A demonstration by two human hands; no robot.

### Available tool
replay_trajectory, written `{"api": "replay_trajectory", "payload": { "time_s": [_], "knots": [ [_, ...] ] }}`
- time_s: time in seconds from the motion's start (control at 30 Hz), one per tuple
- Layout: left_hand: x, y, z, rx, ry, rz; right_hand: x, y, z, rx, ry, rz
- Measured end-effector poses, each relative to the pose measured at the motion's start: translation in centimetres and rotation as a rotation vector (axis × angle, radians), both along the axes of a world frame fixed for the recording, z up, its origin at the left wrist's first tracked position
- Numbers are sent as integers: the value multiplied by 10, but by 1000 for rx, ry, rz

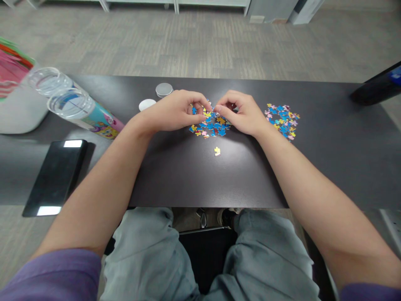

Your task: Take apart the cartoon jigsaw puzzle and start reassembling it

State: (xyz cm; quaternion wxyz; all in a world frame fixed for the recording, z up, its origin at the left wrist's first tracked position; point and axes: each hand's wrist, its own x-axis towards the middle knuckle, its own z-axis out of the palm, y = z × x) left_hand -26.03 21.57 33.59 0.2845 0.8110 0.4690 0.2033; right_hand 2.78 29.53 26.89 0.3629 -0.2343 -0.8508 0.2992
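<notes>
A pile of small jigsaw puzzle pieces (216,127), mostly blue and yellow, lies on the dark table under both hands. My left hand (181,110) reaches over its left side, palm down, with thumb and fingers curved but apart. From the right, my right hand (241,110) comes over the pile with thumb and index finger pinched together. Whatever is between those fingertips is too small to make out. The fingertips of both hands nearly meet. One yellow puzzle piece (217,151) lies alone nearer to me. To the right is a second pile of puzzle pieces (283,119).
Two clear-topped canisters (94,115) lie at the left, beside a white container (21,110) of colourful items. A white disc (146,104) and silver lids (164,90) sit behind my left wrist. A black tablet-like device (56,175) is front left; a dark cylinder (376,90) stands far right.
</notes>
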Motion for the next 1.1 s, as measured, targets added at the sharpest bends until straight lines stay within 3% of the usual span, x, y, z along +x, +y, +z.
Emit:
{"api": "replay_trajectory", "payload": {
  "time_s": [0.17,0.47,0.6,0.7,0.9,1.1],
  "knots": [
    [3,-2,1,-16,-17,-21,-2,-4,6,-24,-13,55],
    [6,-1,-13,-134,-158,-71,-3,-9,14,-58,-44,139],
    [6,-5,-3,-269,-172,-147,-1,-8,17,-86,-41,141],
    [7,-10,8,-342,-98,-189,1,0,12,-94,8,46],
    [18,-19,17,-267,51,-270,1,8,2,-75,32,-77],
    [28,-26,18,-297,160,-254,-1,0,8,-27,-38,-59]
  ]
}}
